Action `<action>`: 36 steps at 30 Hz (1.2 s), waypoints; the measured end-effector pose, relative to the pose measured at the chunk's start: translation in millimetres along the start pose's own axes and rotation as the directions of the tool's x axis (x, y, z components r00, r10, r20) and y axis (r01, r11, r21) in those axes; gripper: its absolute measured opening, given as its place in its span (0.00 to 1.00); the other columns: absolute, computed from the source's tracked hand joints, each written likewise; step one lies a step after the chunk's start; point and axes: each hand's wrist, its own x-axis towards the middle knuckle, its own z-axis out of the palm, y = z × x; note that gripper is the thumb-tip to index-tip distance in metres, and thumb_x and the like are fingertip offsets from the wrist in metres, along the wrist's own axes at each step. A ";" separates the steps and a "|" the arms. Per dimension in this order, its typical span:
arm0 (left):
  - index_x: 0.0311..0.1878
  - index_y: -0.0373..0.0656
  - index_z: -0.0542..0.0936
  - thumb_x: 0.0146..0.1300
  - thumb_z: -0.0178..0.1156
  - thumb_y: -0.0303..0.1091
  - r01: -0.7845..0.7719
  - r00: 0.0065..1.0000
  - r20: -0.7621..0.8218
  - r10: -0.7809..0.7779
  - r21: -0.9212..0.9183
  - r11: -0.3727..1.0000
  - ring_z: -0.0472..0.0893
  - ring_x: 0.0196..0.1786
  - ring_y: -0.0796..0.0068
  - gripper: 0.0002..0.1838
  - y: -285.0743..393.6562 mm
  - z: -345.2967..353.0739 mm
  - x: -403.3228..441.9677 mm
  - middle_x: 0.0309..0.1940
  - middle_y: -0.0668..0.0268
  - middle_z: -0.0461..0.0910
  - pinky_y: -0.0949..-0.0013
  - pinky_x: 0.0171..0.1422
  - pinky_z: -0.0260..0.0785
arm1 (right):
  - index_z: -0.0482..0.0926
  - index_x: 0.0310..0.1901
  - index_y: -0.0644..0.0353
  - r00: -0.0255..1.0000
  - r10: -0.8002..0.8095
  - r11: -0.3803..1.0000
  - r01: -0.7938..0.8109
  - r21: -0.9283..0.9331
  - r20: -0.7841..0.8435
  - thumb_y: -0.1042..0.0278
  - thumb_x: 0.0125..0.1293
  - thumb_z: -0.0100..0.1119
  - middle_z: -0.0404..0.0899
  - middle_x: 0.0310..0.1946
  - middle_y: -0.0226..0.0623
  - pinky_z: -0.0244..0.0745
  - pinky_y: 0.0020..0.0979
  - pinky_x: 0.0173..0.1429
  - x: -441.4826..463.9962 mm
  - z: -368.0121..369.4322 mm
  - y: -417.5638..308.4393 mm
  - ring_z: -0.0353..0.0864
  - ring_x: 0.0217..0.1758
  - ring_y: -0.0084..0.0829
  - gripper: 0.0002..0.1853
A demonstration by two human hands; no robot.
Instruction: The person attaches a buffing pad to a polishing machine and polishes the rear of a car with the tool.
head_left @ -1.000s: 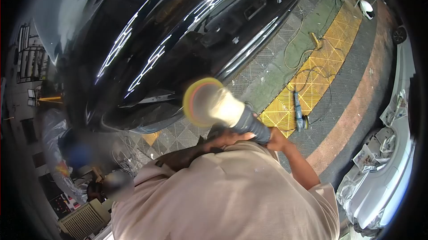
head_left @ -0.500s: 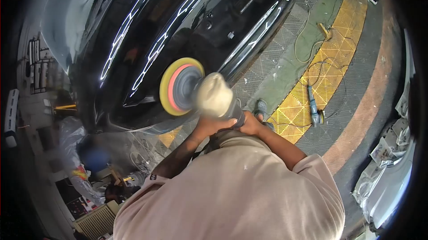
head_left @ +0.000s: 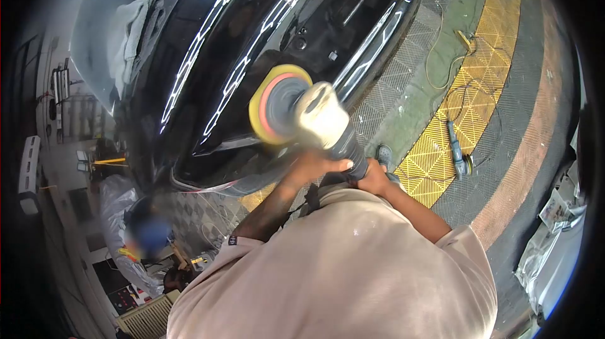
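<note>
Grey cloth (head_left: 135, 33) lies on the black car (head_left: 265, 43). Rightward, a tilted polisher (head_left: 324, 118), yellow-rimmed pad (head_left: 276, 106) over the car; contact cannot be confirmed from here. Left hand (head_left: 310, 167) grasps its dark body; right hand (head_left: 374, 178) is clenched around the rear end. Farther right, a second polisher (head_left: 456, 147) lies on yellow floor tiles (head_left: 422, 178).

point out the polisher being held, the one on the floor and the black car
Held polisher (head_left: 324, 120), head view: on its cream cover.
Polisher on floor (head_left: 455, 143), head view: on its blue body.
Black car (head_left: 234, 41), head view: on its glossy bodywork.
</note>
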 end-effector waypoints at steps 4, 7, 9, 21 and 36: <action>0.68 0.42 0.73 0.55 0.77 0.34 -0.168 0.981 -0.116 0.156 -0.103 0.980 0.76 0.65 0.69 0.37 16.1 12.0 -31.1 0.60 0.62 0.78 0.60 0.71 0.69 | 0.86 0.44 0.63 0.992 0.046 0.994 -0.033 -0.107 0.120 0.68 0.55 0.76 0.90 0.37 0.40 0.80 0.34 0.49 2.6 -9.6 -10.9 0.88 0.40 0.27 0.16; 0.68 0.41 0.73 0.56 0.76 0.34 -0.193 0.973 -0.139 0.183 -0.066 0.979 0.76 0.65 0.68 0.36 -3.8 16.6 -21.1 0.60 0.62 0.78 0.60 0.71 0.69 | 0.86 0.43 0.63 0.989 0.050 0.998 -0.044 -0.051 0.137 0.68 0.55 0.75 0.90 0.37 0.41 0.80 0.35 0.50 4.5 -15.9 8.7 0.88 0.41 0.28 0.15; 0.66 0.39 0.74 0.56 0.77 0.33 -0.125 0.985 -0.134 0.105 -0.149 0.981 0.77 0.63 0.67 0.35 4.7 22.7 -5.9 0.58 0.62 0.79 0.61 0.71 0.69 | 0.86 0.43 0.64 0.990 0.061 0.998 -0.057 -0.036 0.126 0.70 0.53 0.75 0.90 0.37 0.41 0.81 0.34 0.49 2.6 -21.8 6.5 0.88 0.41 0.28 0.16; 0.68 0.40 0.71 0.59 0.73 0.30 -0.053 0.972 -0.235 -0.007 -0.246 0.968 0.74 0.65 0.68 0.34 -7.2 38.9 -41.5 0.60 0.61 0.76 0.60 0.73 0.66 | 0.87 0.42 0.65 0.958 0.169 0.965 -0.113 -0.237 0.232 0.70 0.52 0.73 0.90 0.40 0.48 0.81 0.36 0.53 4.5 -33.9 -10.9 0.90 0.44 0.37 0.15; 0.65 0.40 0.72 0.55 0.73 0.33 -0.226 0.960 -0.220 0.175 -0.237 0.945 0.76 0.65 0.67 0.34 11.0 42.0 -30.1 0.60 0.60 0.77 0.59 0.71 0.69 | 0.86 0.44 0.68 0.975 0.165 0.944 -0.112 -0.311 0.150 0.73 0.48 0.71 0.88 0.42 0.54 0.79 0.37 0.55 -5.5 -49.3 -24.5 0.89 0.47 0.43 0.19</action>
